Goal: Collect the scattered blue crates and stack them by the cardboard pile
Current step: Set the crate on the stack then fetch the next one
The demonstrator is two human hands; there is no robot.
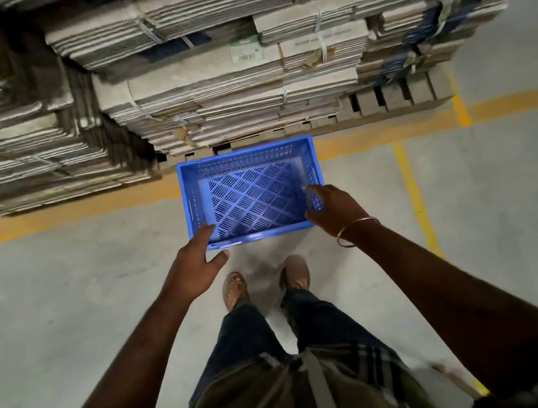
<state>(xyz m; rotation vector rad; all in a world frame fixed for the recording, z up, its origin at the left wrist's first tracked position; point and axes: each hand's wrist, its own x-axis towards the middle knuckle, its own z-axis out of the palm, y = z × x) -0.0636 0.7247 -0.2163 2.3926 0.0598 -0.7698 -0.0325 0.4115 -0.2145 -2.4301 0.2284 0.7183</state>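
A blue perforated crate (249,172) sits on the concrete floor, its far side against the pallet under the cardboard pile (226,85). It is empty. My left hand (196,262) hovers at the crate's near left corner, fingers spread and relaxed, a fingertip at the rim. My right hand (334,208) is at the near right corner with loosely bent fingers over the rim; I cannot see a firm grip.
Bundled flat cardboard (7,119) is stacked high on the left too. A wooden pallet (394,99) juts out at the right. Yellow floor lines (414,190) run across and alongside. My feet (264,282) stand just behind the crate.
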